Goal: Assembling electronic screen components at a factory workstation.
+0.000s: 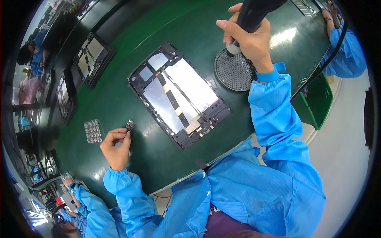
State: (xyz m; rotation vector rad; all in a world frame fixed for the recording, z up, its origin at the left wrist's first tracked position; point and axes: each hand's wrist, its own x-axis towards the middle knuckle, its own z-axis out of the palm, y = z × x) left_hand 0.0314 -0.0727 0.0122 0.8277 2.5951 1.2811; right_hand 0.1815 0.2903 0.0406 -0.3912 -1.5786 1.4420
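My left hand pinches a small dark part with silvery pieces between thumb and fingertips, just above the table. My right hand is wrapped round a black electric screwdriver, whose lower end is over the rim of a round grey screw tray full of small holes. The bit and any screw on it cannot be made out. Between my hands lies an opened tablet, tilted on the table, with silver battery panels and a dark frame showing. Neither hand touches it.
A sheet of small metal parts lies left of my left hand. Two more opened tablets stand at the far left. A black cable hangs at the right near a green bin. Co-workers' blue sleeves show at both sides.
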